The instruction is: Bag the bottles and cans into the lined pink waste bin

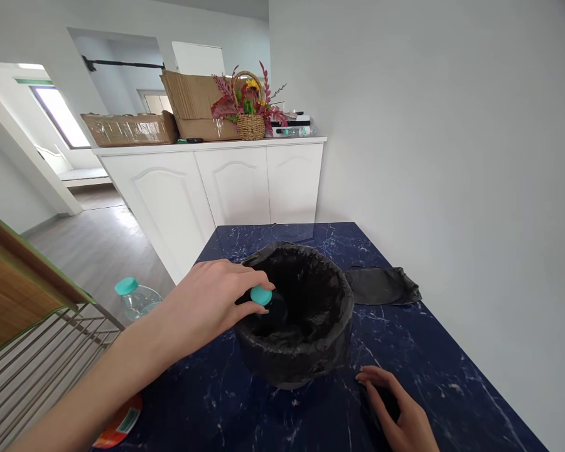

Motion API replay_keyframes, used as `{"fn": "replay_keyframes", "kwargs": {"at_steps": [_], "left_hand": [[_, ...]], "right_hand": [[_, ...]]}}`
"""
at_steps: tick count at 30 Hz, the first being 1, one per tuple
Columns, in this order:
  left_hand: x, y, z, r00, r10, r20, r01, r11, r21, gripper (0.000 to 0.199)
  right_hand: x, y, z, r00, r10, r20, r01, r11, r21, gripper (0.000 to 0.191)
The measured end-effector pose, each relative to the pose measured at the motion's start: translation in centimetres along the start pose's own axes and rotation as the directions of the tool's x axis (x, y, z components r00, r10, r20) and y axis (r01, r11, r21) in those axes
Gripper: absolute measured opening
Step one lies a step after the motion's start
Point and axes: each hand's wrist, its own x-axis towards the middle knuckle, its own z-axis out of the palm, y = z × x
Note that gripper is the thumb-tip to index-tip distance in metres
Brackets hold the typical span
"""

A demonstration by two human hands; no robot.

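Observation:
My left hand [216, 292] reaches over the rim of a round bin [292, 370] lined with a black bag. Its thumb and fingers pinch the teal cap [261, 295] of a clear plastic bottle [277, 309], whose body shows only faintly inside the dark bin. To the right of the bin, my right hand [398, 411] rests on the dark blue marbled table [263, 427]. The fingers there are curled, with thumb and index tips close together and nothing visible between them. A folded black plastic bag [383, 285] lies right of the bin.
Left of my forearm stands another clear bottle [141, 301] with a teal cap. An orange-red labelled item [120, 424] is partly hidden under that arm. A metal rack [51, 358] borders the table's left side. Behind is a white cabinet [235, 182] bearing cardboard boxes and a flower basket [251, 127].

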Motion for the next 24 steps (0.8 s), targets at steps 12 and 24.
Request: {"fn": "replay_keyframes", "kwargs": {"at_steps": [12, 24], "left_hand": [[-0.9, -0.4, -0.8, 0.976, -0.015, -0.219, 0.011, 1.0, -0.017, 0.033], [-10.5, -9.8, -1.8, 0.722, -0.613, -0.321, 0.69, 0.671, 0.271, 0.053]], "right_hand": [[0.0, -0.2, -0.1, 1.0, 0.002, -0.006, -0.002, 1.0, 0.012, 0.048], [-0.1, 0.9, -0.3, 1.0, 0.007, -0.008, -0.007, 1.0, -0.011, 0.046]]}}
